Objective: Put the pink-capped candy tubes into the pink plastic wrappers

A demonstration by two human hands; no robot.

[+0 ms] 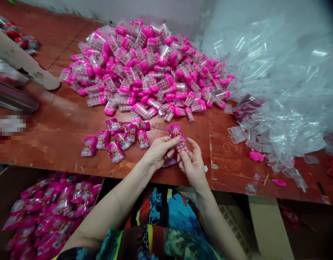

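Observation:
Near the table's front edge, a pink printed wrapper [173, 130] is around a clear container of pale pink balls [182, 146]. My left hand [161, 151] pinches the wrapper from the left, thumb across its front. From the right, my right hand [192, 162] grips the lower end of the container between thumb and fingers. Part of another purple-pink item [169, 162] shows beneath my hands. Several wrapped containers [115, 151] lie on the table to the left of my hands.
Behind my hands rises a large pile of pink-capped containers [145, 72]. Clear empty tubes [264, 79] heap at the right, beside pink wrappers [246, 108] and loose caps [256, 156]. A box of pink packets [55, 209] stands lower left. Another person's arm [25, 57] reaches in upper left.

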